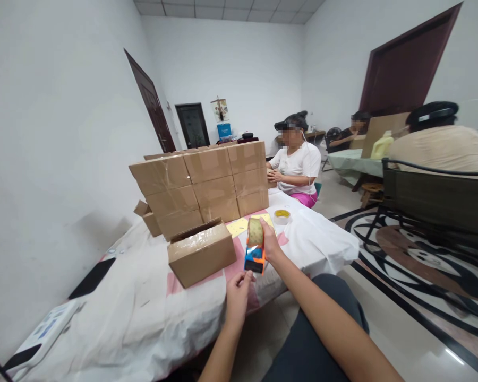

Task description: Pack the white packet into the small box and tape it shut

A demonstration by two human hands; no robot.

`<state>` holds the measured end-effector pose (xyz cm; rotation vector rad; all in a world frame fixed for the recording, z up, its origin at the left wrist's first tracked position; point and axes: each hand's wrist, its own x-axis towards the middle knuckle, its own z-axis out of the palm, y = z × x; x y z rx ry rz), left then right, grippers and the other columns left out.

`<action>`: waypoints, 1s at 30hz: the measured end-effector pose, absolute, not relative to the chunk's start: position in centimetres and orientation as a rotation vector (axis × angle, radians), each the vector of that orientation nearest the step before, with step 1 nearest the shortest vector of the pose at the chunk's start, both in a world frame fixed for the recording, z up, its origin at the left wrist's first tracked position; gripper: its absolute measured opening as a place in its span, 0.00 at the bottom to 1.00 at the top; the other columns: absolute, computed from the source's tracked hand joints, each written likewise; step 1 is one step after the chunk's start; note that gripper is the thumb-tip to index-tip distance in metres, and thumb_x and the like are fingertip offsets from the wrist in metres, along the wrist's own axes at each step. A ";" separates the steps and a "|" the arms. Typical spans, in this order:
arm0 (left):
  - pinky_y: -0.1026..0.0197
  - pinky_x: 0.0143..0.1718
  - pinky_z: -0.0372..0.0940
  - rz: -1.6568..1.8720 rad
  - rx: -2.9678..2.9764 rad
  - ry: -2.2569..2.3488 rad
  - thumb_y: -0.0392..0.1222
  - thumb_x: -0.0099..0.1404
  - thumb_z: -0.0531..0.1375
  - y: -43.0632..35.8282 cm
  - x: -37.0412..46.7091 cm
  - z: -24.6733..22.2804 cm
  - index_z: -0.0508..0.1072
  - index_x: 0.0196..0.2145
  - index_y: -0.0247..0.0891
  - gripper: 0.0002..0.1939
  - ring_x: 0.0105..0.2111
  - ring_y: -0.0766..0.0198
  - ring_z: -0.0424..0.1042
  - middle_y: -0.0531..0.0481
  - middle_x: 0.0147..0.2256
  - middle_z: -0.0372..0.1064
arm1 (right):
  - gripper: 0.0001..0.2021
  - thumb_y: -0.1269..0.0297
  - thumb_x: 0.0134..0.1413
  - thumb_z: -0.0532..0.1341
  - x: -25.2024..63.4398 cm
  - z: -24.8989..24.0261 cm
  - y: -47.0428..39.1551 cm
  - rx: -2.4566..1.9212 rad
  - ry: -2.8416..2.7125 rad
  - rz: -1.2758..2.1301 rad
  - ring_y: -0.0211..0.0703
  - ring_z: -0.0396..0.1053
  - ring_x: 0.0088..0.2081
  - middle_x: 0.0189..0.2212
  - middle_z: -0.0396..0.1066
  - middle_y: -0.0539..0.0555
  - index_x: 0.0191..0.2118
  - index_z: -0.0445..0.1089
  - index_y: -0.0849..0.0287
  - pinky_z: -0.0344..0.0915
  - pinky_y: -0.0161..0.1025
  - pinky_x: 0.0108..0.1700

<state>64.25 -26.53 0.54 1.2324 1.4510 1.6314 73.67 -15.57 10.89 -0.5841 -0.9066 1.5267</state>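
My right hand (271, 243) grips a tape dispenser (255, 260), orange and blue with a black front end and a roll of tape (256, 232) on it. Just below that front end is my left hand (239, 294), thumb and finger pinched together. What they pinch, perhaps the clear tape's end, is too fine to make out. To the left of the dispenser a cardboard box (203, 262) rests on the table, with clear tape shining along its top and a dark gap at its back edge.
Stacked cardboard boxes (215, 193) form a wall behind the single box. A loose tape roll (282, 216) lies on the white tablecloth (318, 239). Across the table sits a person (298, 164) with hands at a box. A white device (43, 331) lies at the left edge.
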 end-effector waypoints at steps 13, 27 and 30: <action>0.60 0.33 0.61 1.640 1.227 1.462 0.69 0.56 0.60 -26.5 64.4 0.5 0.74 0.22 0.37 0.29 0.28 0.58 0.69 0.48 0.23 0.72 | 0.26 0.36 0.48 0.65 73.7 10.5 -15.3 -0.608 -0.918 1.516 0.37 0.59 0.16 0.13 0.59 0.44 0.25 0.62 0.56 0.59 0.35 0.17; 0.60 0.32 0.61 1.638 1.217 1.495 0.72 0.55 0.59 -26.7 64.6 0.6 0.73 0.21 0.37 0.31 0.28 0.57 0.70 0.46 0.23 0.72 | 0.26 0.37 0.45 0.67 73.3 10.3 -15.1 -0.591 -0.875 1.549 0.33 0.57 0.15 0.15 0.64 0.45 0.24 0.62 0.56 0.57 0.33 0.18; 0.60 0.31 0.61 1.641 1.213 1.500 0.72 0.55 0.59 -26.7 64.6 0.5 0.73 0.21 0.37 0.31 0.27 0.57 0.69 0.47 0.23 0.71 | 0.25 0.38 0.46 0.67 73.3 10.3 -15.2 -0.585 -0.880 1.550 0.34 0.57 0.16 0.16 0.64 0.45 0.24 0.62 0.56 0.57 0.34 0.18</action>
